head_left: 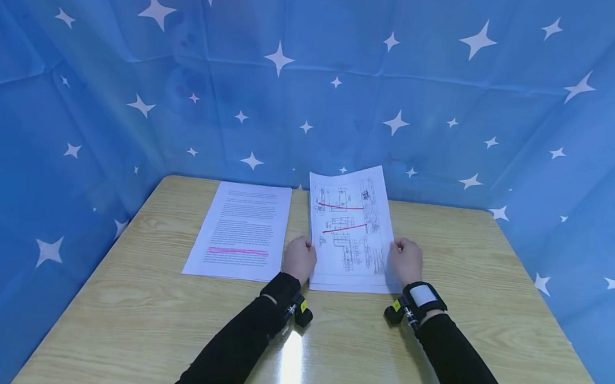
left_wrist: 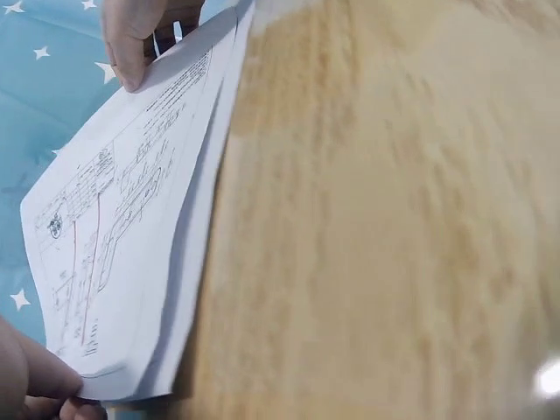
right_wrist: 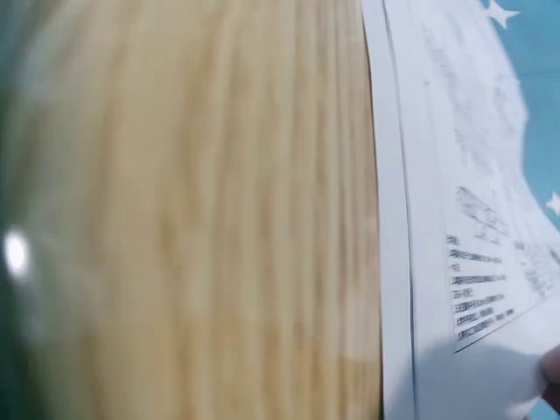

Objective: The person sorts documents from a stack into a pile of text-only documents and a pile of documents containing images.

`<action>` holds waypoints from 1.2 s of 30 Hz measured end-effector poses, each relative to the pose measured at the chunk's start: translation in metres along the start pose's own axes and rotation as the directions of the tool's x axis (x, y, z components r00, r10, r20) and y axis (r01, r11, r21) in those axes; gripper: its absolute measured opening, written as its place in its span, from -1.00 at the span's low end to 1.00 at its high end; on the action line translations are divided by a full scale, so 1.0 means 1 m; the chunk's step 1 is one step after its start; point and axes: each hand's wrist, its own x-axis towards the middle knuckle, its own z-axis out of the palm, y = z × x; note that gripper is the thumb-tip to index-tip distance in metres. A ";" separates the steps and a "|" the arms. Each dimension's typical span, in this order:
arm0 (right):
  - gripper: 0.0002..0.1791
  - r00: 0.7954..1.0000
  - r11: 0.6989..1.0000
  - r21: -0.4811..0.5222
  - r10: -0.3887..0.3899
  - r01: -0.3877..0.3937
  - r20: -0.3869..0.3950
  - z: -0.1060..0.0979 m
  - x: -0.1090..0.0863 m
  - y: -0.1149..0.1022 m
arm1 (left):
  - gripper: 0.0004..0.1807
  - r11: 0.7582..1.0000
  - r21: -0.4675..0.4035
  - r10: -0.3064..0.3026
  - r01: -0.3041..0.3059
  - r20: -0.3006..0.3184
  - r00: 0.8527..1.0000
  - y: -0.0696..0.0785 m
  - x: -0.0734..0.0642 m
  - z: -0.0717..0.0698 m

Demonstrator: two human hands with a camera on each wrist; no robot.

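Observation:
A white sheet with technical drawings and two red lines is held between my hands at the back of the table. My left hand pinches its left edge, while my right hand grips the right edge. The sheet's far end bows up against the curtain. Below it lies more white paper, whose near edge sticks out under the drawing. In the left wrist view, the drawing sheet curves upward between both hands. Only a fingertip of my right hand enters the right wrist view, at the sheet's margin.
Left of my hands, a printed text page with a pink highlighted line lies flat on the wooden table. A blue curtain with white stars hangs behind the table and along its sides. Light glares off the wood near my left forearm.

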 end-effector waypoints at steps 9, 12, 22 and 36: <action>-0.65 0.997 0.996 -0.081 0.034 -0.028 0.075 0.008 -0.003 0.005 | -0.93 0.993 0.117 0.012 -0.012 0.000 1.000 -0.001 -0.002 0.002; -0.63 0.997 0.996 -0.089 0.019 -0.012 0.079 0.012 -0.003 0.005 | -0.91 0.989 0.145 0.006 -0.005 -0.001 1.000 -0.005 0.001 0.004; -0.50 0.983 0.973 -0.221 -0.026 0.067 0.183 0.021 -0.011 -0.004 | -0.79 0.980 0.201 -0.009 0.003 0.031 0.999 -0.005 0.002 -0.004; -0.33 0.982 0.940 -0.324 -0.049 0.107 0.185 0.025 -0.009 -0.004 | -0.68 0.969 0.247 0.009 -0.013 0.016 1.000 -0.005 0.005 -0.004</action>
